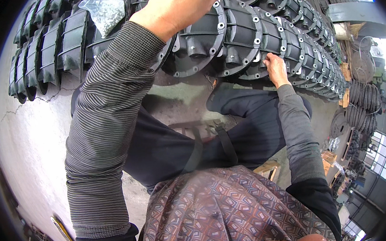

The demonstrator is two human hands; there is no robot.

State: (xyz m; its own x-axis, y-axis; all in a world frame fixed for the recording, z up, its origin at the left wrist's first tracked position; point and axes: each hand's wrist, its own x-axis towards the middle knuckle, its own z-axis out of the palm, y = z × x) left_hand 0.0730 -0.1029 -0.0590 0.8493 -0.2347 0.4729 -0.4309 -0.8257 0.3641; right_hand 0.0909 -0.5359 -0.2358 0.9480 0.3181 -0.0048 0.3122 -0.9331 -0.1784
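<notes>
Black ribbed housings with round bolt flanges stand in rows across the top of the head view. My right hand [276, 70] is at a flange [253, 71] of the nearest row, thumb and fingertips pinched together by its rim. Whatever is between them is too small to make out. Over the housings farther up reaches my left hand [180, 7], its back toward me; the upper edge cuts off its fingertips, so its grip is hidden. A clear plastic bag [105, 12] of small pale grey pieces lies on the housings left of that hand.
My bent legs [246, 112] are close to the near row, above a concrete floor [33, 145]. Coiled dark cable or hose [364, 99] is stacked at the right. A yellow-edged object [64, 230] lies at lower left, and a small wooden piece [268, 169] is beside my hip.
</notes>
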